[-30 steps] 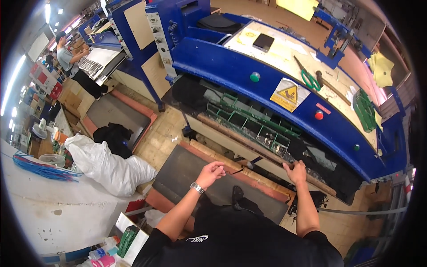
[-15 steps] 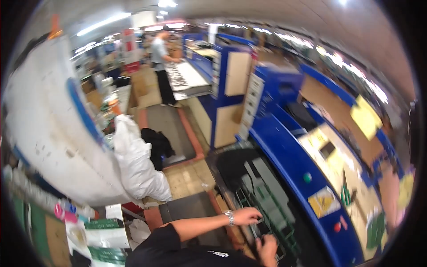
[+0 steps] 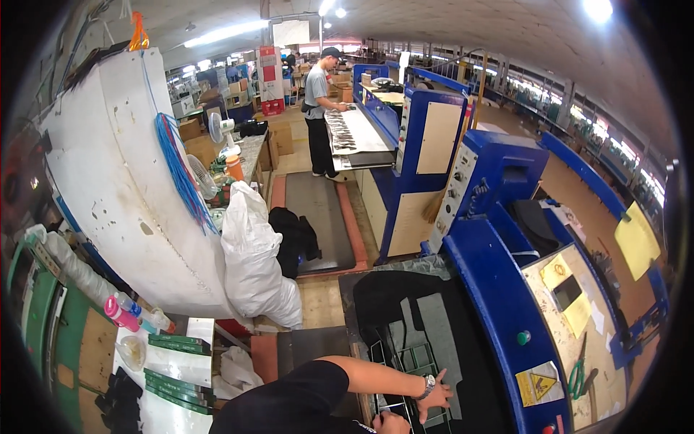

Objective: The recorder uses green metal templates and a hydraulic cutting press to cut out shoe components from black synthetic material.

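My left hand point(image 3: 435, 399), with a metal watch point(image 3: 429, 385) on its wrist, reaches across with fingers spread. It lies flat over a grey cut-out area point(image 3: 439, 322) and the edge of a green-barred metal cutting die point(image 3: 396, 354). At the bottom edge, my right hand point(image 3: 391, 424) is closed, its fingers curled at the near side of the die; the picture's edge cuts part of it off. Under the die spreads black sheet material point(image 3: 481, 354) on the machine bed.
A blue press beam point(image 3: 491, 318) runs along the right, with scissors point(image 3: 577, 376) on its board. A white sack point(image 3: 253, 257) and a black heap point(image 3: 293, 242) lie ahead. Left stands a white table point(image 3: 177, 359) with green strips. A co-worker point(image 3: 318, 108) stands at another machine.
The view has swung left. My left hand has moved from beside the die to lie spread over it; my right hand has drawn in toward the die's near side and closed.
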Tool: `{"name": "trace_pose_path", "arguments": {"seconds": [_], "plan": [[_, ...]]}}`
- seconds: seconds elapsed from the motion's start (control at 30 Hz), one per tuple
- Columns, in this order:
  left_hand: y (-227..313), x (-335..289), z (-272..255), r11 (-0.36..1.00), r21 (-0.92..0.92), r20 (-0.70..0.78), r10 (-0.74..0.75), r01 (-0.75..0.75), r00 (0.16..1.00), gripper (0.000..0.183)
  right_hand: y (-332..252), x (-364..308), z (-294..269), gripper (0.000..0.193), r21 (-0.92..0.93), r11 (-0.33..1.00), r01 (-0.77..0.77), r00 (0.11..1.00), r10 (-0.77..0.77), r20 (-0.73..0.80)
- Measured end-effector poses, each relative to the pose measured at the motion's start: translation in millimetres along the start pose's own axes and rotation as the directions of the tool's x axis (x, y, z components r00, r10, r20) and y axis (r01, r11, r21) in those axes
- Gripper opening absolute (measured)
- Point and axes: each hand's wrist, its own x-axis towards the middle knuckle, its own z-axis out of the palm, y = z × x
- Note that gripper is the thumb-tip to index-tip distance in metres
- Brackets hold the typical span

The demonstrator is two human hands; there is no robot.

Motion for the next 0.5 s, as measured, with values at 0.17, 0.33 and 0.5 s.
{"name": "trace_pose_path", "arguments": {"seconds": [0.17, 0.33, 0.5], "plan": [[0, 1, 34, 1.0, 0.01, -0.074, 0.005, -0.004, 0.997, 0.122, -6, 4, 11, 0.029, 0.008, 1.0, -0.028, 0.997, 0.027, 0.076], [4, -7, 42, 0.993, 0.115, -0.17, 0.033, -0.013, 0.985, 0.116, 4, 11, 29, 0.026, -0.048, 0.999, 0.003, 0.996, 0.001, 0.089], [11, -14, 27, 0.993, 0.11, -0.11, -0.022, 0.034, 0.994, 0.109, -19, 1, 12, 0.022, -0.112, 0.994, 0.017, 0.999, -0.011, 0.05]]}}
